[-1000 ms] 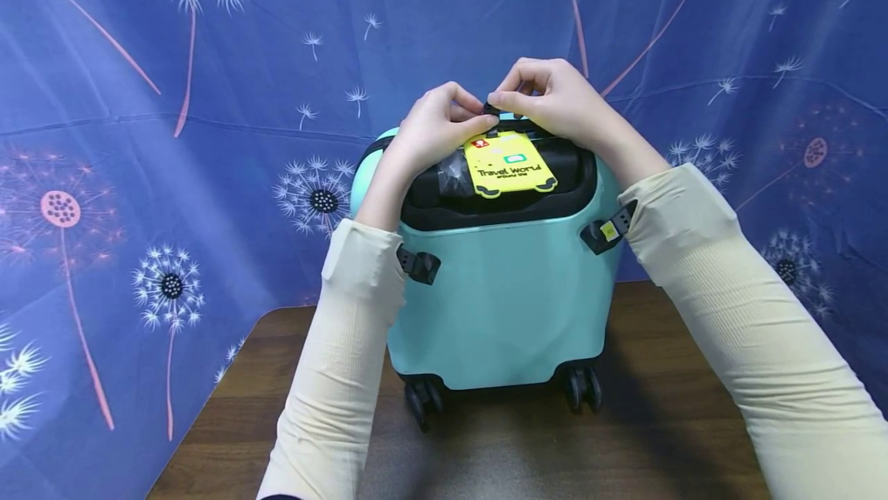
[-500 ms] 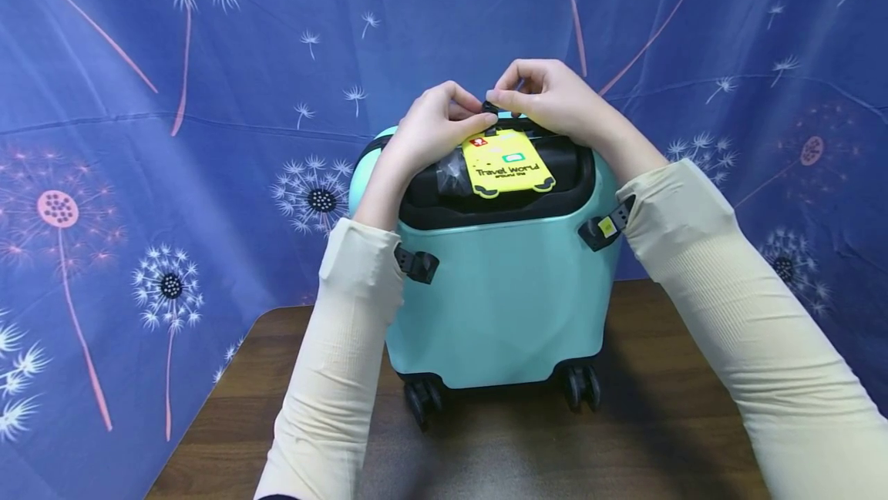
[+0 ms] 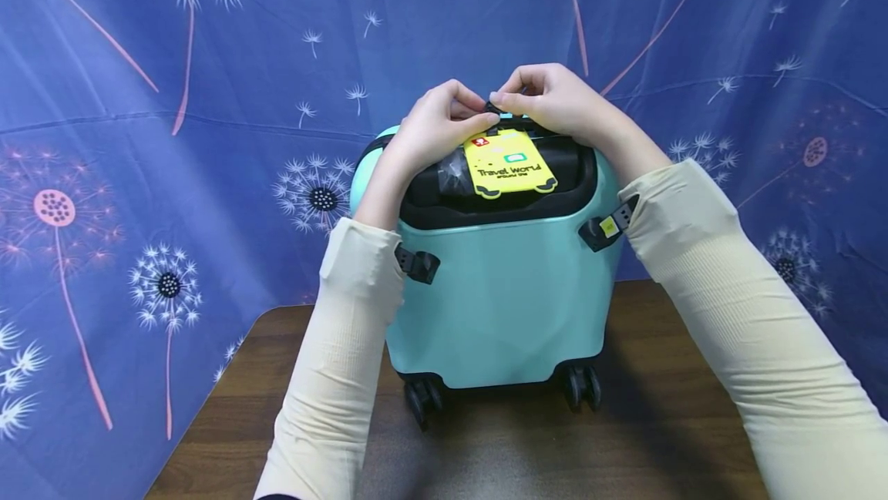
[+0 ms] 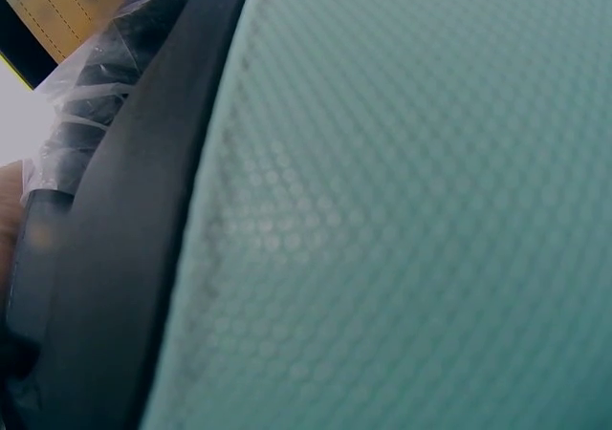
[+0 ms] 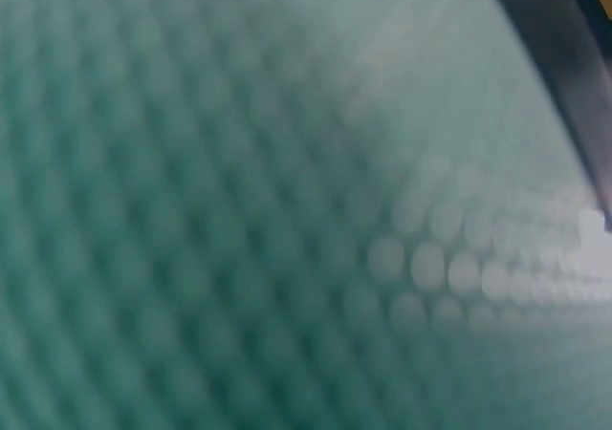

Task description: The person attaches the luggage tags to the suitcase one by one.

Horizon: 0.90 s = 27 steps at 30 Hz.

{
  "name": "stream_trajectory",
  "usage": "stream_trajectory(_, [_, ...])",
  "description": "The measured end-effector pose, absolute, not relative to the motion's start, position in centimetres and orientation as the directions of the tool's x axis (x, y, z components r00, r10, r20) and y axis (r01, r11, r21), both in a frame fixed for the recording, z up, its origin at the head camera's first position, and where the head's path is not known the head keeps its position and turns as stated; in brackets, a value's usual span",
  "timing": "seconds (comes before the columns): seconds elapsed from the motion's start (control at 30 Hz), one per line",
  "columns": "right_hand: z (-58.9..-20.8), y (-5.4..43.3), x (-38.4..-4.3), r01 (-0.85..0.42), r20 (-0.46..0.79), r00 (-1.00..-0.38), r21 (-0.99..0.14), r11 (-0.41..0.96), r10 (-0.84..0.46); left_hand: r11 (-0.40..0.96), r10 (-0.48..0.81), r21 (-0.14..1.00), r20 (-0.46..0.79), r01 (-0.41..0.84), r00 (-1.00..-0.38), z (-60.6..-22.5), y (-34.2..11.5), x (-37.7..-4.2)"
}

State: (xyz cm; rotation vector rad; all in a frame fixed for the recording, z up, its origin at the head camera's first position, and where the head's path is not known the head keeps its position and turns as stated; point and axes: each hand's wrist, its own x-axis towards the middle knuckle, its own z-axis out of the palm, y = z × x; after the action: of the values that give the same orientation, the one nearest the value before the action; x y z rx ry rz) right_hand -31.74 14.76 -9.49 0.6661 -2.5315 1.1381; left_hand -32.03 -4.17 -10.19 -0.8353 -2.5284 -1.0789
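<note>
A turquoise suitcase [image 3: 502, 300] stands upright on its wheels. Over its black top handle lies a yellow luggage tag [image 3: 509, 165] printed "Travel World". At the tag's upper end, my left hand [image 3: 444, 124] pinches the black strap [image 3: 493, 109] between thumb and fingers. My right hand [image 3: 558, 102] pinches the same strap close by, its fingertips almost meeting the left ones. Part of the strap is hidden behind the fingers. In the left wrist view, the textured suitcase side fills most of the picture, with the tag's lined back [image 4: 81, 14] at the upper left. The right wrist view is blurred.
Clear plastic wrap [image 3: 454, 175] covers part of the handle. Beneath the suitcase is a dark wooden table [image 3: 277, 377], and a blue dandelion-print cloth [image 3: 229, 176] hangs behind it. Small black cameras [image 3: 418, 266] are strapped at both cuffs.
The right hand has shifted slightly down and to the right at the strap. The left hand, the tag and the suitcase stay almost where they were.
</note>
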Motion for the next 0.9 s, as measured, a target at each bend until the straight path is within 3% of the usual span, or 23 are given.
stream_trajectory(0.9, [-9.7,14.92,-31.77,-0.598,0.517,-0.799,-0.627,0.499,-0.308,0.557,0.407,0.556,0.465,0.617,-0.786,-10.16,-4.19,-31.81])
